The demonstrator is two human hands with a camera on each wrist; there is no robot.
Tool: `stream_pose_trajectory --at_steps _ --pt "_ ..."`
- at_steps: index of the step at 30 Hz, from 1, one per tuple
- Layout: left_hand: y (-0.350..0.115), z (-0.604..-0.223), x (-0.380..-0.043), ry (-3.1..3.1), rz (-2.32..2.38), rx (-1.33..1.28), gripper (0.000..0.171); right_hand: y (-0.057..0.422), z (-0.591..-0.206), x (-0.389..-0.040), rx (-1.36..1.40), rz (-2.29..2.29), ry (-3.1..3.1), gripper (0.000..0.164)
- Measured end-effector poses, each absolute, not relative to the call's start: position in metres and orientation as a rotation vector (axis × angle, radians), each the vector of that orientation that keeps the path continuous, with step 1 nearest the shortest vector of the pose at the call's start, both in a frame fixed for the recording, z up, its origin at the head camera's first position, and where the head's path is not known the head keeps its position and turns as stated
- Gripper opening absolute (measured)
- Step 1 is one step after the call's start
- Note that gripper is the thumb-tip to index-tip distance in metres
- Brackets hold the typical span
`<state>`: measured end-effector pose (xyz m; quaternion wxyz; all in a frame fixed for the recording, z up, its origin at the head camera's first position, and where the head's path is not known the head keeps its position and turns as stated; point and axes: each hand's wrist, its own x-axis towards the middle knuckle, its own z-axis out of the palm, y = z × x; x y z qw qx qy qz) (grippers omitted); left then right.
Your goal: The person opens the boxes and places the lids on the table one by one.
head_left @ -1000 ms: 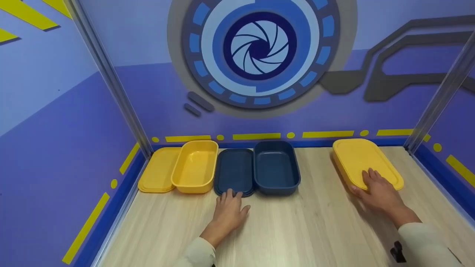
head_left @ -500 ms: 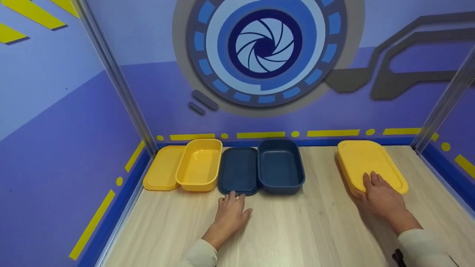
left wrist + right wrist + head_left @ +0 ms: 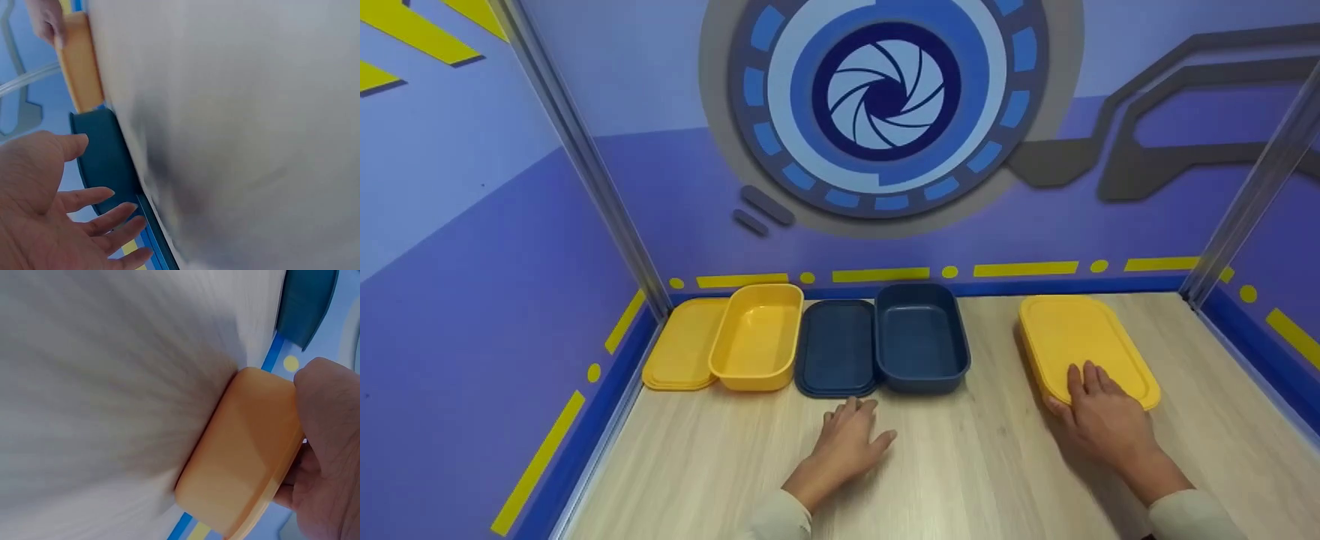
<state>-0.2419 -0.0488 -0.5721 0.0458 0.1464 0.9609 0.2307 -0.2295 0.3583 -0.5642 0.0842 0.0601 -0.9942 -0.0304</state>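
Note:
At the right, my right hand (image 3: 1110,427) holds a yellow lidded box (image 3: 1084,337) by its near end. The fingers lie on top of the lid, and the thumb is at the side by the near left corner. In the right wrist view the box (image 3: 242,444) stands on the table with the thumb over its rim. My left hand (image 3: 844,446) has its fingers spread and holds nothing. Its fingertips are just in front of a dark blue lid (image 3: 836,349). In the left wrist view that hand (image 3: 62,208) shows its palm side, near the dark blue box (image 3: 107,157).
Along the back wall, from the left, lie a yellow lid (image 3: 682,349) and an uncovered yellow box (image 3: 757,330). An uncovered dark blue box (image 3: 921,337) stands right of the blue lid. Printed panels (image 3: 885,247) enclose the wooden table (image 3: 960,465) at the back and both sides.
The yellow lidded box has slid slightly left and toward me under my right hand. My left hand has moved right and back from the edge of the blue lid.

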Motion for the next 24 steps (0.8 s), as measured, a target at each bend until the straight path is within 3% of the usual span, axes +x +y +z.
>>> stream_pose_trajectory --at_steps 17,24 --pt "0.010 -0.572 -0.229 2.786 0.744 0.605 0.077 0.299 -0.566 -0.208 0.268 -0.149 -2.942 0.074" --pt "0.038 -0.565 -0.230 2.718 0.727 0.692 0.075 0.292 -0.566 -0.205 0.330 -0.142 -2.873 0.073"
